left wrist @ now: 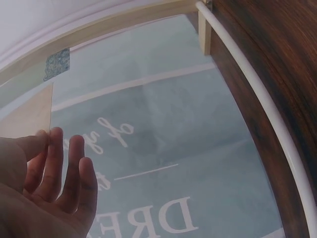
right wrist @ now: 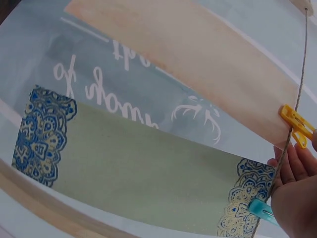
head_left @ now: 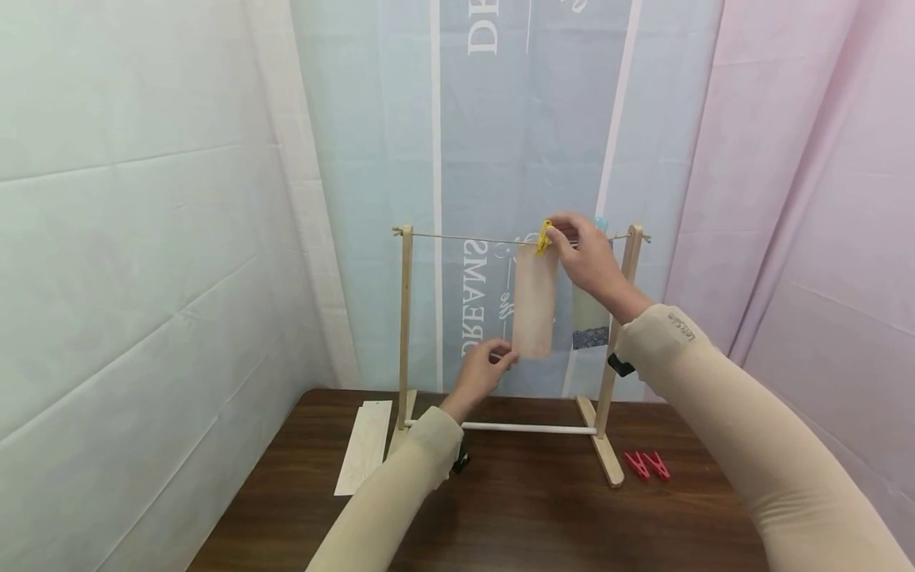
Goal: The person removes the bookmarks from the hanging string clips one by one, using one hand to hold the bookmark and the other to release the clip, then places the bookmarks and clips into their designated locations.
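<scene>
A plain beige card point(head_left: 534, 306) hangs from the string point(head_left: 468, 238) of a wooden stand. My right hand point(head_left: 590, 256) pinches a yellow clothespin point(head_left: 545, 237) at the card's top edge; in the right wrist view the clothespin point(right wrist: 293, 120) straddles string and card. Down at the card's lower left corner, my left hand point(head_left: 484, 370) pinches the edge between thumb and index finger, the other fingers extended. Beside it hangs a green card point(right wrist: 143, 161) with blue patterned ends, held on the string by a teal clothespin point(right wrist: 262, 210). In the head view my right hand partly hides that card.
The stand has two wooden posts point(head_left: 405, 334) and a white crossbar point(head_left: 529, 428) low between them. Flat pale cards point(head_left: 364, 449) lie on the brown table point(head_left: 515, 508) by the left foot. Two red clothespins point(head_left: 646, 465) lie right of the right foot. A printed curtain point(head_left: 372, 159) hangs behind.
</scene>
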The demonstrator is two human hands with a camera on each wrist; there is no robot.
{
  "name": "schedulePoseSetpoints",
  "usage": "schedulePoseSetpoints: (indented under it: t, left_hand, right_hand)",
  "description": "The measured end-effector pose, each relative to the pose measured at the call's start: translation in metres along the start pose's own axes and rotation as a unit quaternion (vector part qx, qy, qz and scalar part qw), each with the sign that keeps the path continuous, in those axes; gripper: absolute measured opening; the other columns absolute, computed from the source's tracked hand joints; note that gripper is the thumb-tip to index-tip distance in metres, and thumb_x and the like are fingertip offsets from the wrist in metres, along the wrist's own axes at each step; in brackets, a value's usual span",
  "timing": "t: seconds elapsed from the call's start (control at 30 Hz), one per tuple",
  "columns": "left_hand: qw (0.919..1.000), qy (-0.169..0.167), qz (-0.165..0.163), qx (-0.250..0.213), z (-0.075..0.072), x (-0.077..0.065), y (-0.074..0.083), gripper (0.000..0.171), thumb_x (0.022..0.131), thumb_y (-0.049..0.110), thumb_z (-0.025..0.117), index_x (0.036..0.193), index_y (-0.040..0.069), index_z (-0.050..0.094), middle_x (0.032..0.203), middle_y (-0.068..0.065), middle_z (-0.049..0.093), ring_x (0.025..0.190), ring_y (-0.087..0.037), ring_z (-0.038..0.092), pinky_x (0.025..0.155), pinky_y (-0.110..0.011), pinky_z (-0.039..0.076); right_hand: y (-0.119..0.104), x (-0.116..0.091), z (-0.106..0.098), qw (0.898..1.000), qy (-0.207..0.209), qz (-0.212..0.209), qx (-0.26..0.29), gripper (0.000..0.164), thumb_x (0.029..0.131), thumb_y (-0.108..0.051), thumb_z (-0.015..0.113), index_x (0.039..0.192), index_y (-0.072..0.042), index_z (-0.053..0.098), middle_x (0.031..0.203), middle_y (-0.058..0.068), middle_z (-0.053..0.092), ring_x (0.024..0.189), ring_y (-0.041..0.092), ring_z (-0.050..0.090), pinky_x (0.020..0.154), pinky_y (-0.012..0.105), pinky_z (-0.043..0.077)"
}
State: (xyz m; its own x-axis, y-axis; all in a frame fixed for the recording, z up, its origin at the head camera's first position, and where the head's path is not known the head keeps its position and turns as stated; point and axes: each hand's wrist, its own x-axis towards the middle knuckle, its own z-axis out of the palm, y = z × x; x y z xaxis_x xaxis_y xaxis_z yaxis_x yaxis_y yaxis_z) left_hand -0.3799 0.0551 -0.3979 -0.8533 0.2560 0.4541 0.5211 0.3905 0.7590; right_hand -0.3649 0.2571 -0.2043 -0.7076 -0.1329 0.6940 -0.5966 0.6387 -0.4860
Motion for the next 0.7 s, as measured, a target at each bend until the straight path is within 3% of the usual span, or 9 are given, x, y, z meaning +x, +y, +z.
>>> schedulePoseSetpoints:
  t: [0.17, 0.7]
  left_hand:
    - [0.9999, 0.012, 0.011, 0.003, -0.0013, -0.0027, 0.0047, 0.014, 0.103, 0.019, 0.075, 0.106, 0.006, 0.078, 0.098, -0.003, 0.082, 0.089, -0.016, 0.076, 0.080, -0.028, 0.060]
    - [0.9994, 0.029, 0.017, -0.004, -0.0028, -0.0095, 0.0042, 0.016, 0.103, 0.018, 0.075, 0.114, 0.005, 0.077, 0.095, -0.003, 0.080, 0.083, -0.011, 0.073, 0.076, -0.025, 0.059]
  right_hand:
    - [0.0007, 0.0002, -0.0003, 1.000, 0.018, 0.003, 0.000, 0.039, 0.113, -0.022, 0.060, 0.142, 0.003, 0.060, 0.134, 0.025, 0.066, 0.125, 0.041, 0.062, 0.109, 0.057, 0.048]
    - [0.0020, -0.0034, 0.0026, 0.998, 0.050, -0.026, 0.009, 0.031, 0.109, -0.019, 0.066, 0.132, 0.002, 0.065, 0.124, 0.022, 0.070, 0.113, 0.037, 0.066, 0.098, 0.053, 0.053]
